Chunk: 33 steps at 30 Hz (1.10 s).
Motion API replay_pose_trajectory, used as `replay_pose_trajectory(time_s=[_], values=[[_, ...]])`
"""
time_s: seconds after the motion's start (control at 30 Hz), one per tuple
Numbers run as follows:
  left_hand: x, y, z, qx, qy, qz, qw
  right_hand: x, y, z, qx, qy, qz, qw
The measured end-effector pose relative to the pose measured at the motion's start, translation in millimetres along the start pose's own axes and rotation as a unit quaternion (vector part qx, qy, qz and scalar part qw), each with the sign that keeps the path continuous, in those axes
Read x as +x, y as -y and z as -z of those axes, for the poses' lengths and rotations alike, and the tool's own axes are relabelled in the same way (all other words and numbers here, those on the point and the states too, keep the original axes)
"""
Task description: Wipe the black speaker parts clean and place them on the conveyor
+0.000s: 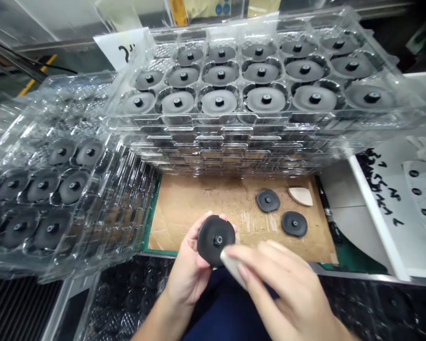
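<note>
My left hand (186, 272) grips a round black disc (213, 237) with a small hub in its middle, held up facing me above the table's front edge. My right hand (287, 289) is closed around a small pale wedge-shaped piece (231, 266), whose tip touches the disc's lower right rim. The right hand is blurred by motion. Two more black discs (268, 200) (294, 223) lie flat on the brown cardboard sheet (199, 199), and a second pale wedge (300, 196) lies just right of the farther one.
A stack of clear plastic trays (234, 142) filled with several black discs stands behind the cardboard. Another clear tray stack (39, 199) with discs sits at the left. White sheets with black writing (386, 189) lie at the right. A bin of black parts (135, 293) is below the table edge.
</note>
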<state>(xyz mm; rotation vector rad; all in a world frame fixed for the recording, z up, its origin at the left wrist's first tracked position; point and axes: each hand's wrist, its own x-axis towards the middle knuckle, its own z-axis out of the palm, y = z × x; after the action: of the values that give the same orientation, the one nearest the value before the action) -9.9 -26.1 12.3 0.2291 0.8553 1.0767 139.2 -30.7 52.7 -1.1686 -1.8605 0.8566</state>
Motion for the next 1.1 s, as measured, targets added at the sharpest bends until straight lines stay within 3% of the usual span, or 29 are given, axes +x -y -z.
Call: replay_pose_trajectory(time_s=[0.07,0.23,0.33,0.43,0.53,0.6,0.67,0.73,0.77,0.9,1.03,1.1], values=[[-0.2,-0.1,1.6,-0.008,0.002,-0.005,1.000,-8.4,-4.7,6.4,0.118,0.046,-0.058,0.990],[3.4,0.2,2.3,-0.008,0.027,-0.017,0.999,-25.3,-39.9,10.3,0.221,-0.107,-0.229,0.942],[4.8,-0.5,-0.9,-0.009,0.005,-0.008,1.000,-26.7,-51.2,9.4,0.209,-0.117,-0.254,0.937],[3.1,-0.4,-5.7,0.006,-0.019,-0.003,1.000,-17.8,-40.7,10.5,0.127,-0.138,-0.219,0.958],[0.9,0.7,-8.1,0.022,-0.033,0.001,0.999,-3.7,-19.7,7.3,0.031,-0.134,-0.103,0.985],[0.1,1.1,-6.4,0.027,-0.023,0.017,0.999,5.0,-9.4,1.9,-0.009,-0.094,0.004,0.996],[0.0,1.6,-3.0,0.032,-0.027,0.019,0.999,12.4,-4.8,-3.4,-0.012,-0.009,0.055,0.998],[0.2,3.0,-0.3,0.033,-0.047,0.014,0.998,19.4,-4.4,-7.4,-0.004,0.077,0.047,0.996],[0.3,3.9,0.2,0.032,-0.055,0.017,0.998,22.8,-4.8,-8.9,-0.013,0.090,0.042,0.995],[-0.3,5.4,-0.7,0.005,-0.038,0.052,0.998,28.8,-4.9,-10.3,-0.066,-0.007,0.073,0.995],[-1.1,0.5,1.0,-0.021,-0.012,0.034,0.999,15.3,-6.0,3.3,-0.001,0.108,0.034,0.994],[-0.6,0.1,0.7,-0.018,-0.010,0.032,0.999,9.3,-7.7,10.1,-0.040,0.096,-0.010,0.995]])
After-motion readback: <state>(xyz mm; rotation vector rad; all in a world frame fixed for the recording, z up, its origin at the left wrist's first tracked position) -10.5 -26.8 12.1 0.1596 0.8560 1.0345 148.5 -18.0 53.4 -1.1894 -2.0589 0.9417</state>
